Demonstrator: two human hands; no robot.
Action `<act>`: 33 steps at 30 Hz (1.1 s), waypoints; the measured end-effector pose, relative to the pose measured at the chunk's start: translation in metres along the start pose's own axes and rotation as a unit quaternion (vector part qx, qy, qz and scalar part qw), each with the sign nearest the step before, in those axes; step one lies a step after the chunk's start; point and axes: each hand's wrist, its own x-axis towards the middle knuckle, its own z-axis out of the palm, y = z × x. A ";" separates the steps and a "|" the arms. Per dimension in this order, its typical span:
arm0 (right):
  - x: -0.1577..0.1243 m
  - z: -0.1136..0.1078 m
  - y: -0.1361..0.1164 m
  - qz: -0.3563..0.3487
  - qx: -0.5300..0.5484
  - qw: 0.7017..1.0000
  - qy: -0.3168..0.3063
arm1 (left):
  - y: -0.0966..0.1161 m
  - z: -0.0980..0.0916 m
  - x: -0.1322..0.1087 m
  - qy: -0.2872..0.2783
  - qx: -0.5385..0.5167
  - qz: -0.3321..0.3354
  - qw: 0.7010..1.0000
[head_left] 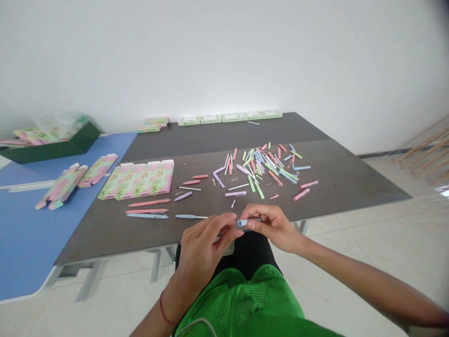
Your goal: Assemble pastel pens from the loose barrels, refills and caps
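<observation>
My right hand [271, 226] grips a light blue pen barrel [242, 223] between thumb and fingers, its hollow end facing left. Close to that end is my left hand [210, 238], its fingers bent and the tips of thumb and forefinger apart. No object shows clearly between them. Just beyond the left hand, a blue pen grip [185, 216] with a white refill lies on the table, the refill's far end hidden by the hand. Another blue pen [147, 216] and two coral pens [149, 203] lie further left. A small clear purplish clip [233, 203] rests beyond the hands.
A pile of pink, green, blue and purple pen parts [259, 168] spreads over the dark table [196, 248]. Printed cartons [136, 180] lie left. White-and-green boxes [229, 117] line the back edge. A dark green bin [80, 140] stands on the blue surface [28, 252].
</observation>
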 end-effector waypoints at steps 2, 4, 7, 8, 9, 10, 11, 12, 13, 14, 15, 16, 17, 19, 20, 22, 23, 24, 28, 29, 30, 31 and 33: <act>-0.001 -0.002 0.000 -0.010 0.005 1.000 -0.012 | 0.003 -0.004 -0.003 0.010 0.003 0.007 1.000; -0.003 -0.004 0.000 -0.025 0.018 0.999 -0.026 | 0.006 -0.009 -0.006 0.018 0.001 0.028 0.999; -0.004 -0.006 0.001 -0.044 0.049 0.997 -0.047 | 0.001 -0.019 -0.013 0.005 0.024 0.043 0.999; -0.004 -0.007 0.001 -0.047 0.059 0.996 -0.052 | -0.004 -0.022 -0.016 -0.006 0.048 0.038 0.998; -0.004 -0.007 0.002 -0.047 0.066 0.995 -0.056 | -0.012 -0.026 -0.019 -0.020 0.081 0.029 0.996; -0.004 -0.008 0.003 -0.047 0.073 0.995 -0.056 | -0.021 -0.029 -0.021 -0.032 0.123 0.019 0.992; -0.003 -0.007 0.004 -0.049 0.081 0.994 -0.056 | -0.032 -0.032 -0.024 -0.046 0.172 0.009 0.984; -0.003 -0.007 0.005 -0.051 0.089 0.993 -0.056 | -0.044 -0.035 -0.027 -0.062 0.222 0.003 0.973; -0.002 -0.007 0.006 -0.055 0.099 0.992 -0.059 | -0.056 -0.038 -0.029 -0.075 0.263 0.001 0.962; -0.002 -0.006 0.008 -0.059 0.110 0.990 -0.062 | -0.068 -0.041 -0.032 -0.086 0.295 -0.003 0.951; -0.002 -0.006 0.009 -0.062 0.120 0.989 -0.065 | -0.079 -0.043 -0.034 -0.102 0.320 -0.004 0.942; -0.001 -0.005 0.010 -0.062 0.127 0.988 -0.067 | -0.089 -0.045 -0.037 -0.121 0.336 -0.007 0.934; -0.001 -0.004 0.011 -0.059 0.133 0.987 -0.067 | -0.098 -0.046 -0.040 -0.136 0.344 -0.009 0.929; 0.000 -0.003 0.012 -0.050 0.141 0.987 -0.064 | -0.111 -0.047 -0.044 -0.161 0.352 -0.018 0.922; 0.000 -0.002 0.013 -0.046 0.146 0.986 -0.064 | -0.116 -0.047 -0.047 -0.168 0.353 -0.022 0.920; 0.002 0.000 0.014 -0.044 0.157 0.984 -0.068 | -0.123 -0.045 -0.050 -0.172 0.355 -0.026 0.918; 0.003 0.000 0.015 -0.046 0.163 0.983 -0.072 | -0.126 -0.044 -0.051 -0.171 0.356 -0.026 0.918; 0.003 0.001 0.015 -0.048 0.169 0.981 -0.076 | -0.128 -0.042 -0.052 -0.169 0.354 -0.024 0.919; 0.005 0.002 0.017 -0.048 0.184 0.979 -0.076 | -0.134 -0.041 -0.052 -0.157 0.328 -0.015 0.931; 0.005 0.002 0.017 -0.046 0.188 0.978 -0.074 | -0.136 -0.041 -0.052 -0.154 0.320 -0.015 0.935; 0.005 0.002 0.018 -0.045 0.192 0.978 -0.072 | -0.137 -0.041 -0.051 -0.151 0.315 -0.016 0.937; 0.005 0.002 0.018 -0.041 0.194 0.978 -0.070 | -0.138 -0.041 -0.051 -0.149 0.311 -0.017 0.938; 0.004 0.002 0.017 -0.030 0.195 0.978 -0.066 | -0.141 -0.041 -0.051 -0.146 0.307 -0.015 0.940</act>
